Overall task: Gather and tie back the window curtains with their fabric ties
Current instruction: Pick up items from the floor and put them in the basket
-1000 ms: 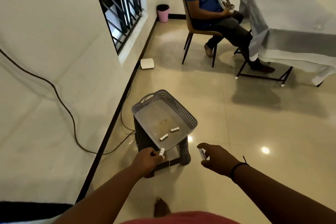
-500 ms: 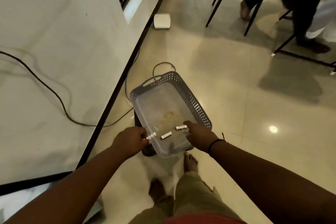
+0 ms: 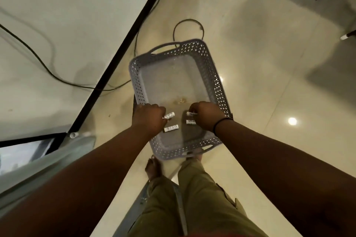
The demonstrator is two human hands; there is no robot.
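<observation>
Item one: grey perforated basket (image 3: pixel 215 82), handles at both ends, sitting raised above the floor directly in front of me. I see a faint yellowish stain on its bottom near the middle.

Item two: four small white cylinders with printed labels, batteries by the look of them, all in the near half of the basket. One (image 3: pixel 169 115) sticks out from my left hand. One (image 3: pixel 191 113) shows at my right hand. One (image 3: pixel 190 122) lies just below that, partly covered by the right hand. One (image 3: pixel 171 128) lies loose on the basket bottom between my wrists.

Item three: left hand (image 3: pixel 149 119), fingers curled and clamped on its cylinder.

Item four: right hand (image 3: pixel 207 117), black band at the wrist, fingers curled down onto the upper cylinder; I cannot tell whether they grip it or merely touch it.

Item five: black cable (image 3: pixel 46 67) trailing across the white wall and looping on the floor beyond the basket.

Item six: curtains and fabric ties. I find none in my view.
</observation>
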